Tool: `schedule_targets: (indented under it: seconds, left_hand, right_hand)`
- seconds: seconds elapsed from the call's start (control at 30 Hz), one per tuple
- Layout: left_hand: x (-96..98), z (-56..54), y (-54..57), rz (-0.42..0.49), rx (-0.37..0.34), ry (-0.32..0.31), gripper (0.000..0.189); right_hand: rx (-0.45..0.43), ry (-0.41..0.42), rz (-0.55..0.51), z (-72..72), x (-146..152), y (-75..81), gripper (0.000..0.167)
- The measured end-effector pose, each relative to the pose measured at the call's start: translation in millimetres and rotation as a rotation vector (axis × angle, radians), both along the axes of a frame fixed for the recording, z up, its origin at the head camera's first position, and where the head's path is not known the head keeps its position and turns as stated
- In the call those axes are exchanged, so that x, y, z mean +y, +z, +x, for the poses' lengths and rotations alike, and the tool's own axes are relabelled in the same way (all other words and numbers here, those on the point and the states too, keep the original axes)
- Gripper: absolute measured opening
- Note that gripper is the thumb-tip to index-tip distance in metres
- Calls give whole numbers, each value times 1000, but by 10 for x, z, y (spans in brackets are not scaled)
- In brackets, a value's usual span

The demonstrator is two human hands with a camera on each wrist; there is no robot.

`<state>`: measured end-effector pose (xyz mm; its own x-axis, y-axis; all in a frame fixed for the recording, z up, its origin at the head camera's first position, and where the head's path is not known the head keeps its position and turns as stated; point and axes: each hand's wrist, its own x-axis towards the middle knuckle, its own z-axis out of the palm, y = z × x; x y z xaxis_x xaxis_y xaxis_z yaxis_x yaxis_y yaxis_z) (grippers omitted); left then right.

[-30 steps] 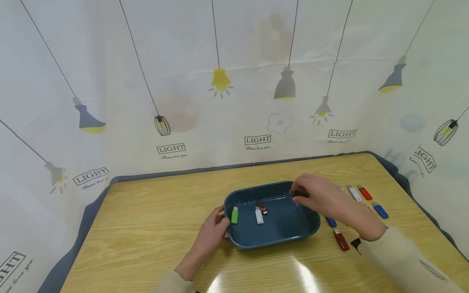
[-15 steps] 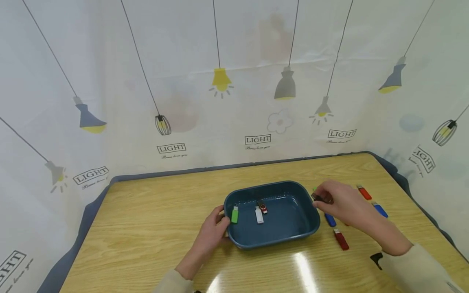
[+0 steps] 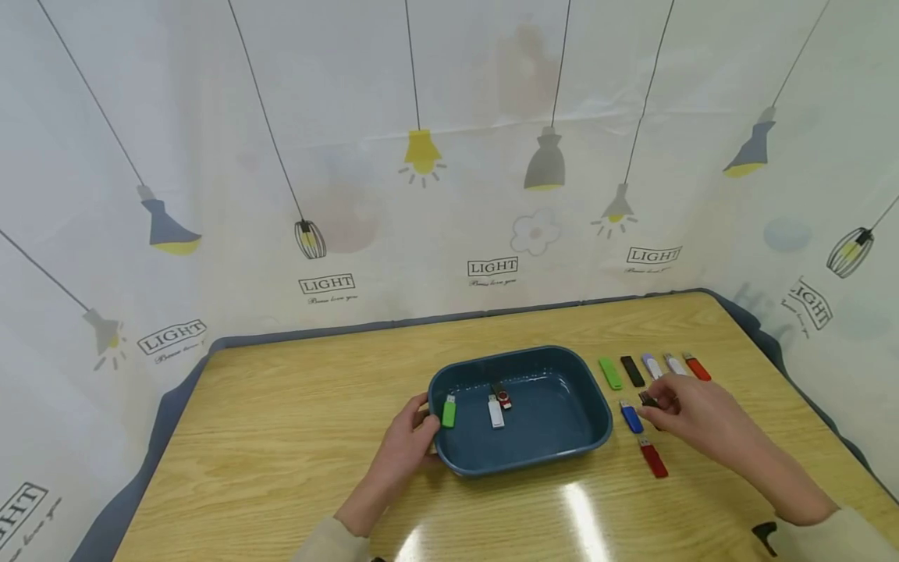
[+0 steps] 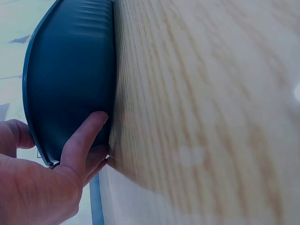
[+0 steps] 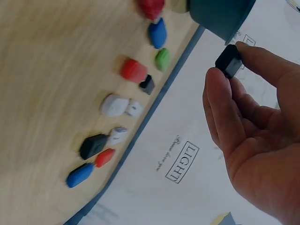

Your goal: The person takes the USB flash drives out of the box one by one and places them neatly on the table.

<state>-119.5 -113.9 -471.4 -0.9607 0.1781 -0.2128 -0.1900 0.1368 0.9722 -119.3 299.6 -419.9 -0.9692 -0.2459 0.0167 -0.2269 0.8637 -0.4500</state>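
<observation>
A dark blue tray (image 3: 548, 421) stands on the table, with my left hand (image 3: 402, 445) gripping its left end. In the left wrist view the thumb hooks over the rim while the fingers (image 4: 84, 140) press the outer wall. Inside the tray lie a green USB stick (image 3: 449, 412), a white one (image 3: 495, 412) and a red swivel one (image 3: 505, 400). Right of the tray, my right hand (image 3: 709, 417) pinches a black USB stick (image 5: 228, 62) between thumb and fingertips, over the sticks on the table. Part of that table group is hidden behind this hand in the head view.
Beyond the right hand, a row holds green (image 3: 610, 374), black (image 3: 632, 371), lilac (image 3: 652, 364), white (image 3: 675, 364) and red (image 3: 697, 367) USB sticks. Nearer lie blue (image 3: 630, 417) and dark red (image 3: 653, 458) ones. A lamp-printed cloth (image 3: 421, 289) hangs behind the wooden table (image 3: 302, 437).
My right hand has carried the black USB stick from over the tray's right end rightward, over the table sticks. The left hand and tray stay put.
</observation>
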Motion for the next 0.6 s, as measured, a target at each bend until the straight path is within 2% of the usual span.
schedule_targets:
  seconds: [0.2,0.33,0.6]
  left_hand:
    - [3,0,0,9,6,0,57]
    - [0,-1,7,2,1,2,58]
    - [-3,-3,-5,-10,-11,5,57]
  right_hand:
    - [-70,-36,31,71,170,-107,20]
    - [-84,-56,58,121,263,-179,22]
    - [-159,-80,83,175,352,-313,24]
